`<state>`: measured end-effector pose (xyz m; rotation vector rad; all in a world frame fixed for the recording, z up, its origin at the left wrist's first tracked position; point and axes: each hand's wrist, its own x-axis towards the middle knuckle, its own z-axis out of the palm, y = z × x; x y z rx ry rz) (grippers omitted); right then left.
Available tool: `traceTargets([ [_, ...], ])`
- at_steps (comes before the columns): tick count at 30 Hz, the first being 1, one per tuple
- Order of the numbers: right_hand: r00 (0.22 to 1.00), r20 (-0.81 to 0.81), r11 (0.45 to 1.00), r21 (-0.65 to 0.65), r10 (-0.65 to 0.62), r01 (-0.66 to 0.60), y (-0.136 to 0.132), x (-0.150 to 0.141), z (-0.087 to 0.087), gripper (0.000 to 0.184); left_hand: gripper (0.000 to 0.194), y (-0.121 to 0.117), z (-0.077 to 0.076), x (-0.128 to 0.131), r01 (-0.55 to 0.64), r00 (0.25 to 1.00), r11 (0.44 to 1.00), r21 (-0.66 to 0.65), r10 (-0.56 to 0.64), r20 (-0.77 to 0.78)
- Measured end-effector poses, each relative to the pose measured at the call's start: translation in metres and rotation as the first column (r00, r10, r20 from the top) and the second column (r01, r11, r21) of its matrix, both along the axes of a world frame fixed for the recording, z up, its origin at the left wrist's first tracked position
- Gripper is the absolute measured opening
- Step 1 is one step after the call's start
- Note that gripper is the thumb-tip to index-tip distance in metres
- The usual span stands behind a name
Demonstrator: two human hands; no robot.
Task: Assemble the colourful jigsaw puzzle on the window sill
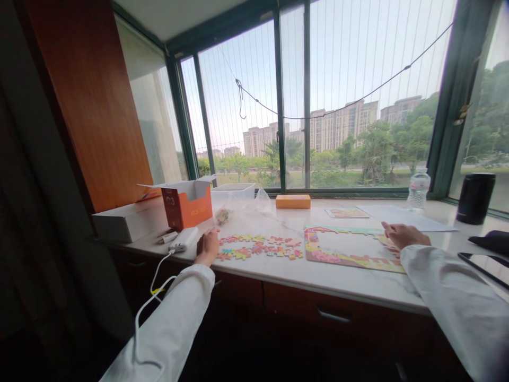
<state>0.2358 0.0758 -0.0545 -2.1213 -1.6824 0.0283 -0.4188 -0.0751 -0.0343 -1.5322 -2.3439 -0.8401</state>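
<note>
My left hand (207, 246) rests on the counter with its fingers curled in, at the left end of several loose jigsaw pieces (258, 248). Whether anything is inside those fingers is hidden. To the right of the pieces lies a partly assembled jigsaw puzzle (350, 259), with a colourful border around a bare white middle. My right hand (406, 235) is over the puzzle's right side, fingers stretched out and apart, and no piece shows in them. A small picture card (347, 213) lies behind the puzzle.
An orange-and-white box (189, 204), a white power bank (185, 239) with a cable (153, 273), and a clear plastic tub (234, 193) stand left. An orange box (293, 201) lies by the window. A water bottle (419, 191), black cylinder (475, 198) and tablet (487, 268) are right.
</note>
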Motion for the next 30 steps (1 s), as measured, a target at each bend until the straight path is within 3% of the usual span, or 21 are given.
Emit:
traceTargets([
  [4, 0.999, 0.019, 0.999, -0.040, 0.031, -0.030, -0.005, -0.004, 0.005, 0.058, 0.034, 0.004, 0.002, -0.003, 0.012, 0.998, 1.000, 0.004, -0.012, -0.061],
  [11, 0.997, 0.026, 0.997, -0.019, 0.071, -0.070, -0.009, -0.012, 0.012, 0.058, 0.030, 0.010, 0.008, -0.001, 0.047, 0.954, 0.999, 0.019, -0.039, -0.298],
  [15, 0.996, 0.034, 0.996, 0.015, 0.084, -0.084, -0.016, -0.020, 0.021, 0.059, 0.033, 0.012, 0.013, 0.002, 0.147, 0.910, 0.983, 0.110, -0.091, -0.405],
  [17, 0.995, 0.037, 0.995, 0.033, 0.090, -0.091, -0.020, -0.025, 0.027, 0.060, 0.030, 0.012, 0.021, 0.004, 0.182, 0.916, 0.969, 0.169, -0.104, -0.387],
  [20, 0.992, 0.046, 0.991, 0.055, 0.116, -0.119, -0.023, -0.031, 0.035, 0.061, 0.026, 0.014, 0.040, 0.015, 0.134, 0.971, 0.955, 0.264, -0.073, -0.226],
  [22, 0.989, 0.058, 0.988, 0.071, 0.134, -0.138, -0.023, -0.036, 0.039, 0.062, 0.027, 0.016, 0.055, 0.030, 0.154, 0.985, 0.950, 0.271, -0.126, -0.116],
  [24, 0.986, 0.074, 0.985, 0.085, 0.147, -0.154, -0.022, -0.040, 0.041, 0.062, 0.029, 0.021, 0.068, 0.055, 0.307, 0.952, 0.925, 0.225, -0.295, -0.084],
  [27, 0.981, 0.098, 0.981, 0.081, 0.168, -0.176, -0.022, -0.045, 0.040, 0.062, 0.035, 0.032, 0.081, 0.103, 0.543, 0.839, 0.831, 0.120, -0.541, -0.051],
  [30, 0.977, 0.110, 0.980, 0.062, 0.183, -0.191, -0.022, -0.046, 0.038, 0.062, 0.036, 0.044, 0.086, 0.148, 0.673, 0.739, 0.739, 0.044, -0.673, -0.004],
])
